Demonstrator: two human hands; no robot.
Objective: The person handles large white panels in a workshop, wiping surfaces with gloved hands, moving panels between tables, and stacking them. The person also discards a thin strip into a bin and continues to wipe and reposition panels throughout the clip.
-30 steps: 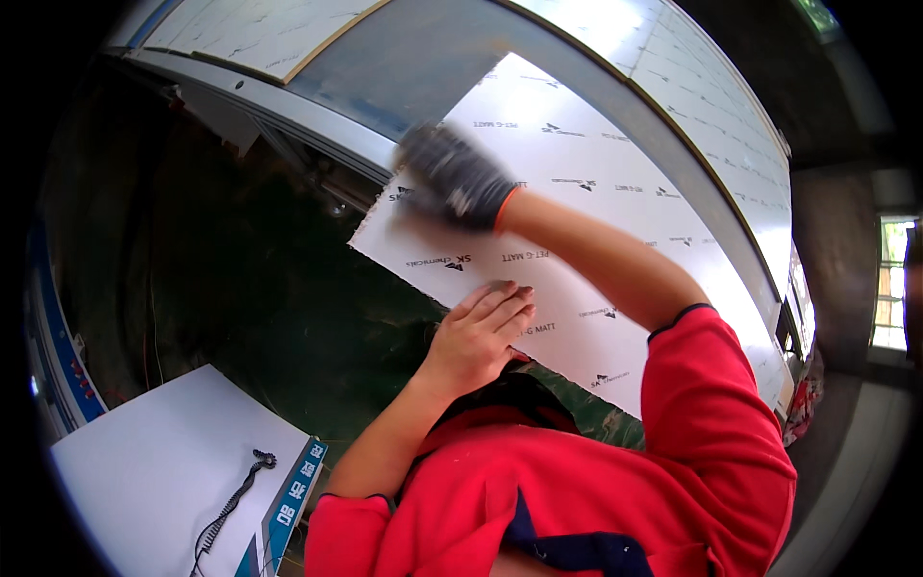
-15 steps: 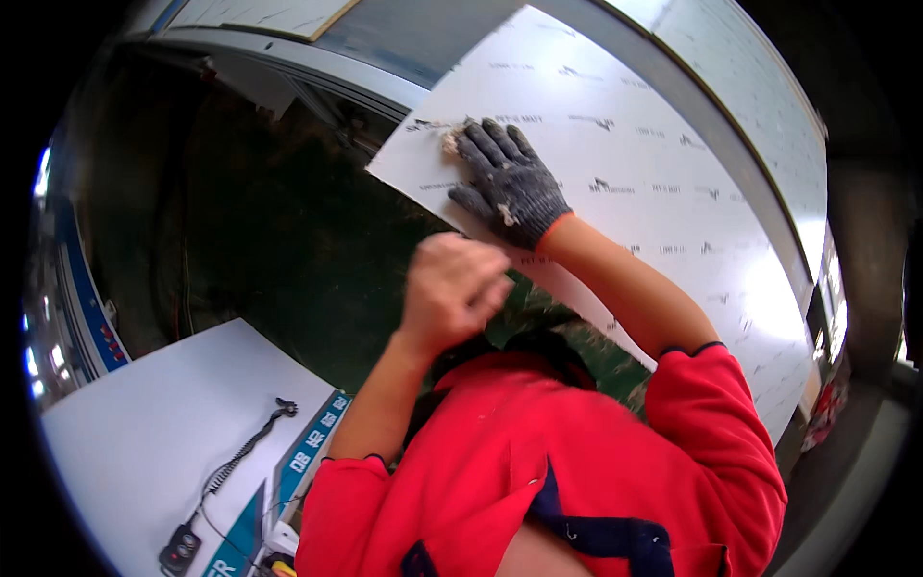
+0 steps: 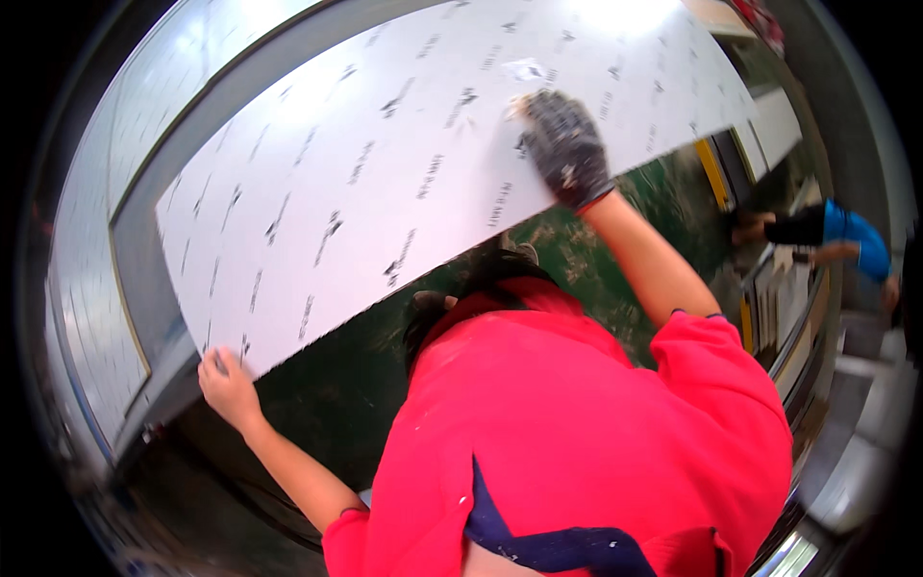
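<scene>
A large white panel (image 3: 375, 183) with rows of dark printed marks lies in front of me. My left hand (image 3: 229, 387) is bare and closes over the panel's near left corner, its thumb and fingers at the edge. On the panel's right part rests my right hand (image 3: 565, 146) in a dark, worn knit glove, slightly smeared by motion. Its fingers look bunched together, and something small and pale sticks out at their tips; what it is I cannot make out. Just beyond those fingertips, a crumpled whitish patch (image 3: 524, 69) shows on the panel.
Another pale panel (image 3: 106, 183) stretches along the left, past a grey strip (image 3: 178, 250). A person in a blue sleeve (image 3: 856, 236) is at the right, near a rack of boards (image 3: 781, 298). Below the panel shows a scuffed green floor (image 3: 567, 250).
My view has swung round along the panel. My left hand, earlier a loose fist before my chest, now grips a panel corner. My gloved right hand's fingers, earlier spread flat, are now bunched.
</scene>
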